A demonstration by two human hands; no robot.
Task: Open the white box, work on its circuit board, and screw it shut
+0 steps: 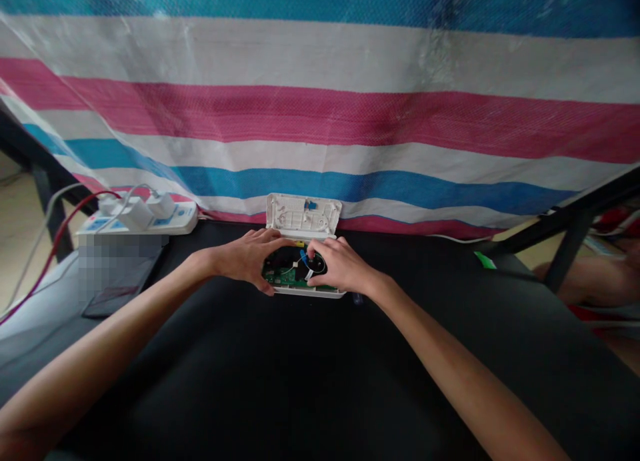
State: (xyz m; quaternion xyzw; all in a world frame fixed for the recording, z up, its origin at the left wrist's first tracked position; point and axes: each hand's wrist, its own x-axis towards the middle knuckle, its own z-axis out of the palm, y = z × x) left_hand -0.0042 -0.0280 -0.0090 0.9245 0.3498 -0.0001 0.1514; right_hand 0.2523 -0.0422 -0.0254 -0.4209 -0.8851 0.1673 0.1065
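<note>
An opened white electronic device, like a router (310, 292), lies on the black tabletop. Its green circuit board (285, 279) shows, along with a dark inner area, a thin looped cable (289, 270) and a blue connector (303, 256). My left hand (245, 256) grips the left end, thumb at the near edge and fingers over the far edge. Over the right part is my right hand (343, 264), fingers bent and closed in at the blue connector and cable; what they hold is hidden. Behind the case leans its white cover (300, 214), inner side facing me.
A power strip (187, 218) with several white plugs and cables sits at the back left, beside a dark flat object (125, 284), partly pixelated. A striped plastic sheet (320, 114) hangs behind. A green scrap (485, 260) lies right. At far right shows another person's bare limb (585, 288).
</note>
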